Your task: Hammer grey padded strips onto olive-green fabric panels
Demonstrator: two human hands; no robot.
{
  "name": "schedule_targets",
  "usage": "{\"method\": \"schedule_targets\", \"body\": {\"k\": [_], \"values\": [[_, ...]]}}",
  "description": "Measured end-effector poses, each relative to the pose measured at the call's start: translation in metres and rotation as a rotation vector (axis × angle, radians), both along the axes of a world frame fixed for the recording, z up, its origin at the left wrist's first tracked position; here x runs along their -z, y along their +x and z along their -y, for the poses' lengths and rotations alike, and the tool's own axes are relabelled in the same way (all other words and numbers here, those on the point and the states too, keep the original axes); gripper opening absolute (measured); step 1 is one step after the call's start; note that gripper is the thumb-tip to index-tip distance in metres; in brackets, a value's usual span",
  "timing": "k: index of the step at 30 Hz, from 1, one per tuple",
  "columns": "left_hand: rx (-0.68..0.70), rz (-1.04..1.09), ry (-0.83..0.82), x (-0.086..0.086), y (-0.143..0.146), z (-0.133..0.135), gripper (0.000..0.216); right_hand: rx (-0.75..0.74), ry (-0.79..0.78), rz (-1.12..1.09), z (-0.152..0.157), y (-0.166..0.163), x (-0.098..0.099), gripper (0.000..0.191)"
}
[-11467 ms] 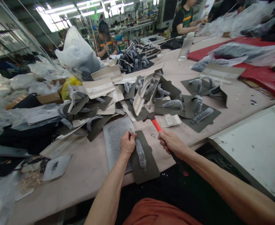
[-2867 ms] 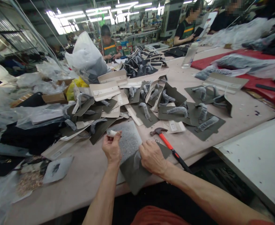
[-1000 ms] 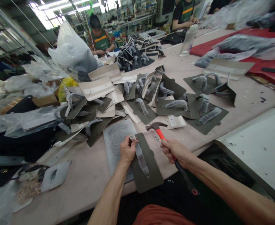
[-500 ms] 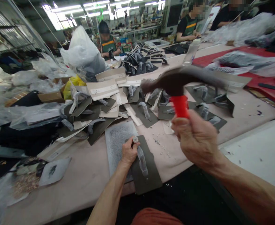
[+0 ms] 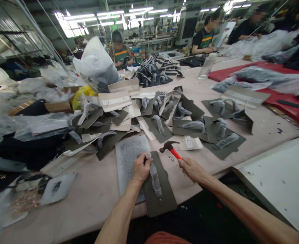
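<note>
My left hand (image 5: 141, 168) is closed round a small metal punch (image 5: 147, 155), held upright on the top end of a dark grey card (image 5: 162, 198). A plastic-wrapped strap (image 5: 154, 175) is fixed along that card. The card lies partly on a speckled grey pad (image 5: 127, 152) at the table's near edge. My right hand (image 5: 192, 169) grips the red handle of a hammer (image 5: 170, 148), whose black head hovers just right of the punch, low over the table.
A heap of grey and beige cards with wrapped straps (image 5: 164, 115) spreads behind the pad. Plastic bags (image 5: 95, 64) and boxes crowd the left. A bottle (image 5: 205, 66) stands further back. A white board (image 5: 279, 176) lies at right. Other people (image 5: 202, 34) work at the far end.
Half a second ago the hammer was raised high, close to the camera; it has swung down beside the punch. My left hand has kept the punch on the card.
</note>
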State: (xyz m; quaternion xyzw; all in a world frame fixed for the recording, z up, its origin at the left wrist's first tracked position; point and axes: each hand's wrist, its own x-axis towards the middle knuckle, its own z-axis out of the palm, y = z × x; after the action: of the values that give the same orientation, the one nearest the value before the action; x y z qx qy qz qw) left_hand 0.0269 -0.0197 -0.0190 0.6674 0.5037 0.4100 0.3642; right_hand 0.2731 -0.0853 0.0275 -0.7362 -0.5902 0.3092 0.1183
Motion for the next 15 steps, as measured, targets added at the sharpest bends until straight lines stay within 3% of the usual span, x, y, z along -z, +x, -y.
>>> {"method": "schedule_targets", "body": {"k": [2, 4, 7, 10, 12, 15], "values": [[0.023, 0.016, -0.018, -0.001, 0.000, 0.000, 0.025, 0.027, 0.033, 0.140, -0.001, -0.002, 0.013, 0.032], [0.063, 0.064, -0.022, -0.003, -0.001, 0.001, 0.037, -0.017, 0.188, 0.205, 0.001, -0.013, 0.014, 0.028], [0.121, 0.125, -0.020, -0.006, -0.003, 0.003, 0.044, -0.302, 0.464, 0.098, 0.007, -0.047, 0.004, 0.046], [0.113, 0.157, -0.070, -0.005, -0.004, 0.000, 0.031, -0.555, 0.542, -0.051, 0.009, -0.084, 0.003, 0.046], [0.043, 0.255, -0.150, -0.003, -0.002, -0.007, 0.024, -0.577, 0.547, -0.029, 0.007, -0.101, 0.012, 0.037], [-0.240, 0.582, -0.265, -0.005, 0.002, -0.021, 0.034, -0.591, 0.533, 0.071, 0.003, -0.109, 0.025, 0.022]]}}
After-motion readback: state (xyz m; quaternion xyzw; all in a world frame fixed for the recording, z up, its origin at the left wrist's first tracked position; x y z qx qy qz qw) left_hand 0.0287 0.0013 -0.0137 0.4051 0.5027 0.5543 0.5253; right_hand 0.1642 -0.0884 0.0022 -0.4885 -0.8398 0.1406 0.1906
